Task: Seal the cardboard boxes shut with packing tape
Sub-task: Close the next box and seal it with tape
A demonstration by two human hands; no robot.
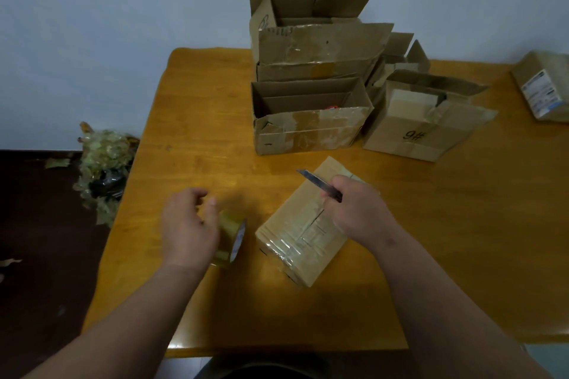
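One box [303,224] lies closed and taped near the front of the table [191,120]; judged sealed. Behind it, at least four boxes stand with flaps up, untaped. Another box [545,86], far right of it, bears a white label, unreadable. Right hand [358,209] grips a knife [320,184] above the sealed box. Left hand [187,224], fingers loosely apart, hovers over the tape roll [232,240] just left of it; contact unclear. Box [428,120] behind right reads "9#".

Taped shut brown box [303,234] flat beside upright tape roll [232,240]
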